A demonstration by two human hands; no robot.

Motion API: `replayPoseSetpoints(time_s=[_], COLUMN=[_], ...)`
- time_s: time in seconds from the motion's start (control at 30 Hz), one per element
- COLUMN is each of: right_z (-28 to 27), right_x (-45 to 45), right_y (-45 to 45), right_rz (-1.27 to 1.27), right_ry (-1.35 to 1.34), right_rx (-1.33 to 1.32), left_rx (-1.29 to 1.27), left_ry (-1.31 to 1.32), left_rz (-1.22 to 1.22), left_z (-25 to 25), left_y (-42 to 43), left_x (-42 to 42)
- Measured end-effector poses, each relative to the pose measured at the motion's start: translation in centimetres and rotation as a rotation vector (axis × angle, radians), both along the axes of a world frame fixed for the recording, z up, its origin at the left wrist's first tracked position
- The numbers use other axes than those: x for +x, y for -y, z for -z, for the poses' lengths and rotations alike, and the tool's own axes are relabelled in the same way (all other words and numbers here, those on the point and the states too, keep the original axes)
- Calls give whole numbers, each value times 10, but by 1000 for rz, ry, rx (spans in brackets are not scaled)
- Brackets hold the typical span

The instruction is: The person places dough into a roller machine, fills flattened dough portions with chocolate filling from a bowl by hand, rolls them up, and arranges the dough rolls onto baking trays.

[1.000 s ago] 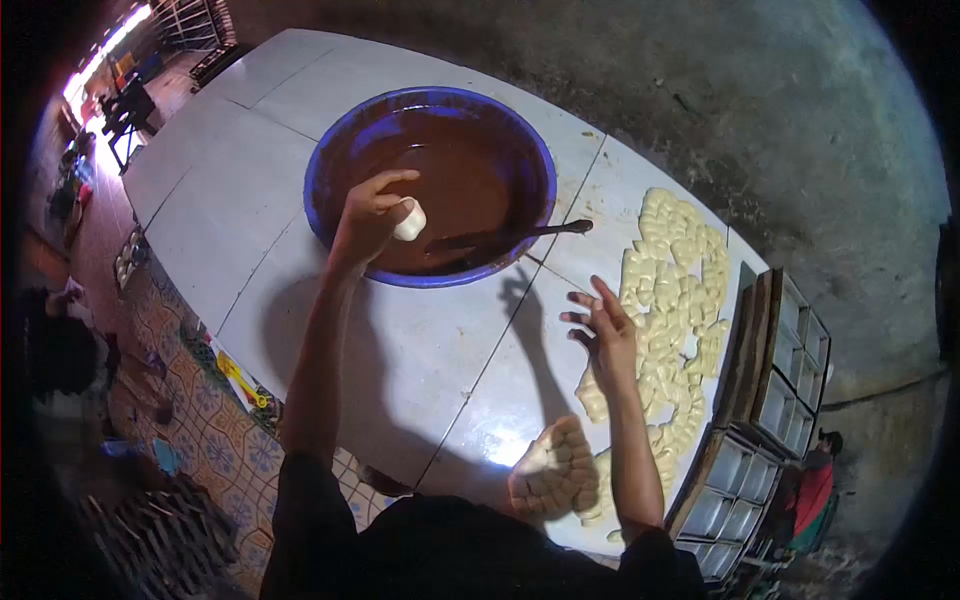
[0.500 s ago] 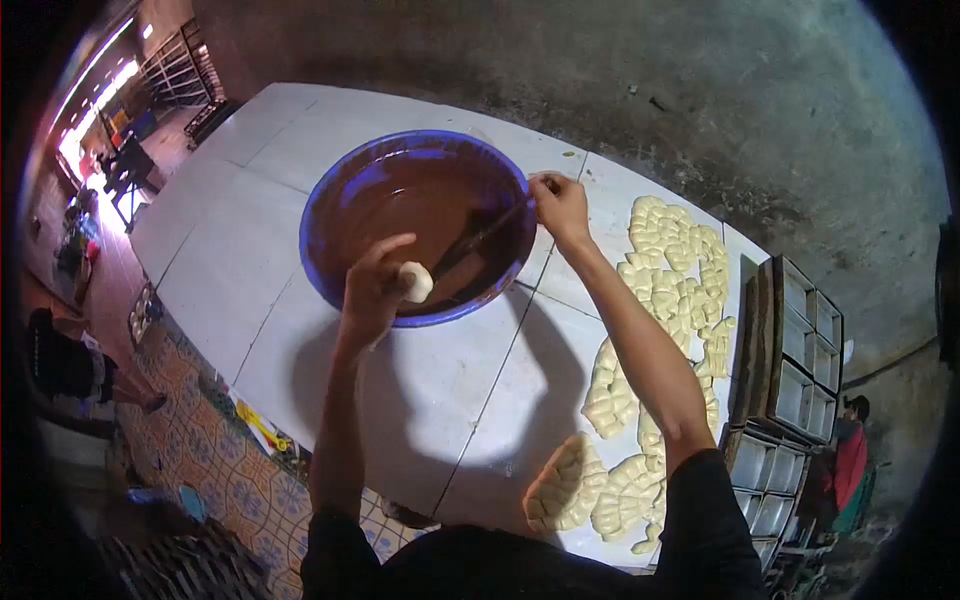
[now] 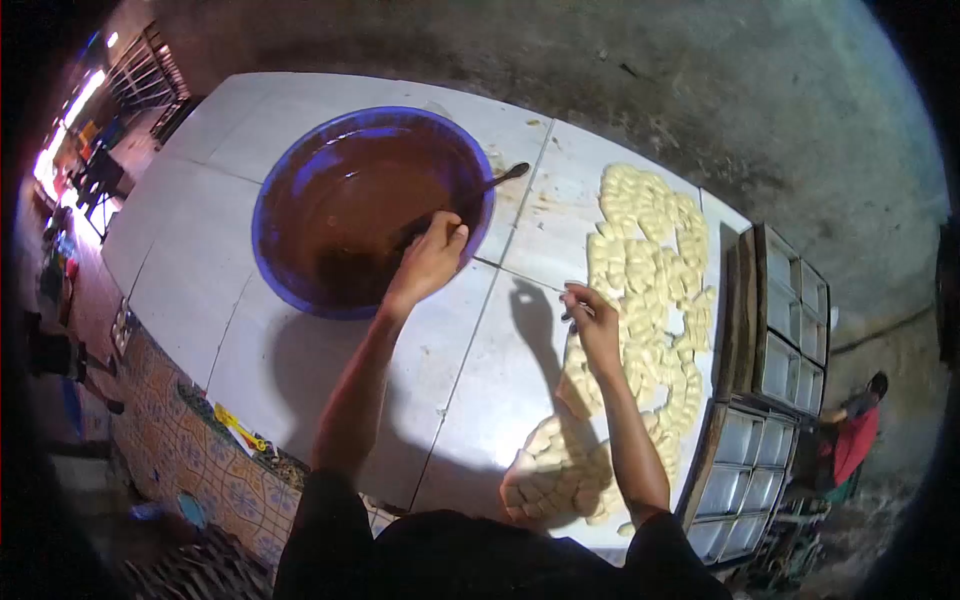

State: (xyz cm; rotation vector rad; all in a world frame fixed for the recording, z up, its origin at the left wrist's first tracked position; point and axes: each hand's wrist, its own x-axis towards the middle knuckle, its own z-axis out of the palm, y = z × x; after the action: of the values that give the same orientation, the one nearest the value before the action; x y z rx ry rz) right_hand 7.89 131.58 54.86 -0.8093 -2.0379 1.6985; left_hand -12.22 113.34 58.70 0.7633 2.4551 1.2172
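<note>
**Handling and Grip Points**

Basin (image 3: 325,158): toward the table's (image 3: 180,240) far edge; probably heavy with liquid; grip opposite rims.
Dough (image 3: 640,215): along the right edge; likely soft; support from beneath.
Left hand (image 3: 432,262): over basin, fingers bent; grip indeterminable.
Right hand (image 3: 595,325): beside dough, curled; grip indeterminable.
Tool (image 3: 508,177): across basin's rim; likely stiff; hold handle.

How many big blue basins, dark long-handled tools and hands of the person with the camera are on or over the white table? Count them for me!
Blue basin: 1
Dark tool: 1
Hands, left hand and right hand: 2
Total: 4
</note>
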Motion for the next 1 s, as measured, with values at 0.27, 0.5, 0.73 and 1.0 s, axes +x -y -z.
replayPoseSetpoints(time_s=[0.27,0.5,0.73,1.0], right_z=[25,35,1,-5], right_x=[97,151,200,258], right_y=[73,109,134,112], right_rz=[121,113,135,-312], right_ry=[-30,-256,-83,-240], right_rx=[-512,-1013,-50,480], left_rx=[250,816,451,585], left_ry=[26,958,279,905], left_rz=[192,-188,34,136], left_z=[2,35,27,30], left_y=[12,31,42,55], left_x=[88,233,308,328])
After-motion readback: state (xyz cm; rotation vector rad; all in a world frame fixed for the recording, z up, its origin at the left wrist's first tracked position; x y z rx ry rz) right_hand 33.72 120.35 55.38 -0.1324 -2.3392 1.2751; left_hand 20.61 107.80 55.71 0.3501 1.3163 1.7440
